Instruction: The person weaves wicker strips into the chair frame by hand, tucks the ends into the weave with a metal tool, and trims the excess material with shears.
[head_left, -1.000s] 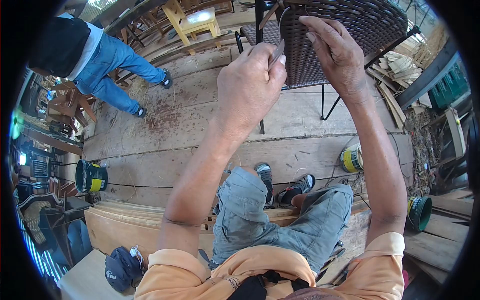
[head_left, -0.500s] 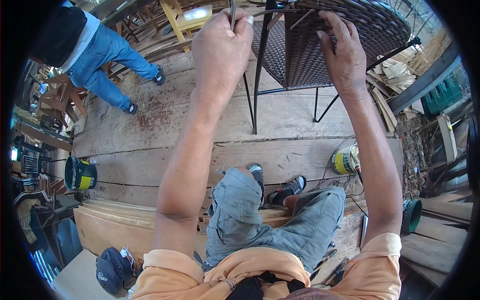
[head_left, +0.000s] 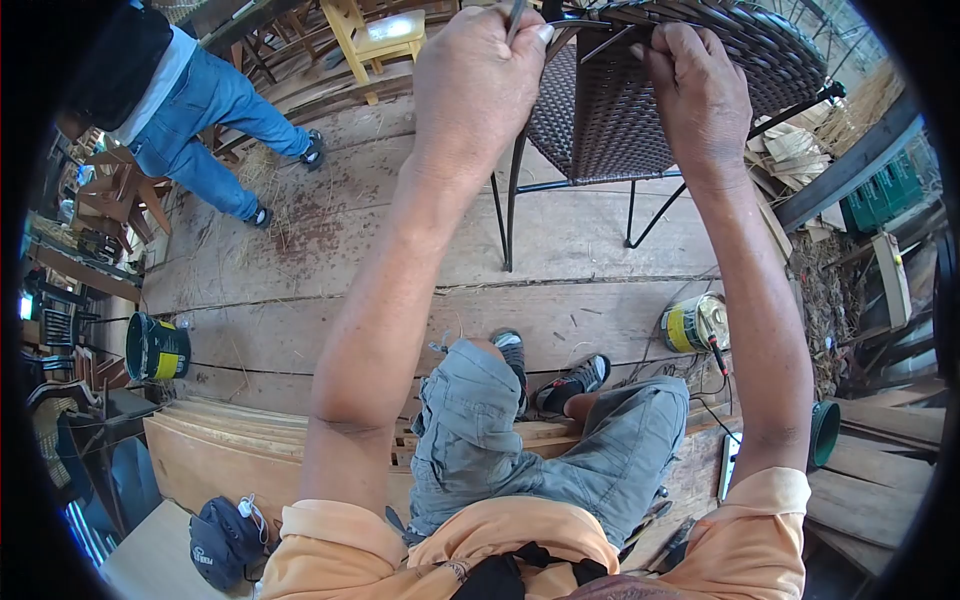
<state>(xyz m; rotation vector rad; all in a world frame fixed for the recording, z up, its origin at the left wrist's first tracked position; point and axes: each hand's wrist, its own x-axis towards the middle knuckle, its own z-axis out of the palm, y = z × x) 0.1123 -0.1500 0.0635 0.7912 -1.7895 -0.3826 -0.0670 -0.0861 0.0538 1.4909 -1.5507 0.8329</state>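
Note:
At the top centre, my left hand (head_left: 480,85) is closed on a thin dark weaving strip (head_left: 572,22), which bends across to the edge of a dark brown woven chair (head_left: 625,130). The chair has a slim black metal frame. Against its weave on the right, my right hand (head_left: 703,95) has its thumb and fingers curled together. A short loose strand (head_left: 605,43) ends close to those fingertips. Whatever the right fingers pinch is hidden.
A person in blue jeans (head_left: 215,120) stands at the upper left. A dark bucket (head_left: 158,347) sits left, and a yellow-labelled can (head_left: 690,325) with a corded tool on it stands right. Planks (head_left: 230,450) lie beside my legs. A yellow wooden chair (head_left: 385,35) stands behind.
My left hand has moved right, closer to the chair edge, with the strip bending more. My right hand's fingers have closed from a more spread pose and shifted slightly right.

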